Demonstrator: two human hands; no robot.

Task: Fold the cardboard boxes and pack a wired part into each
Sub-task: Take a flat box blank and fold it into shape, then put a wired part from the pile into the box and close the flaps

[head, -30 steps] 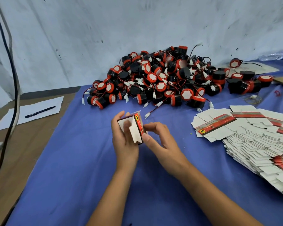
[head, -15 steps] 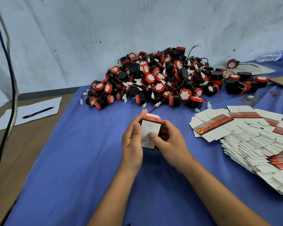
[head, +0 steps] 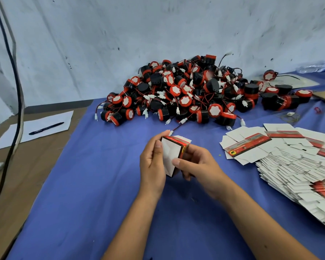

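While the box is gripped above the table by both the left hand and right hand, its flap should be tucked squarely, corners kept from buckling.

Head camera looks forward and down, close over the blue table

White box with red-and-black band, black-and-red wired parts, white-and-red flat blanks, blue cloth.
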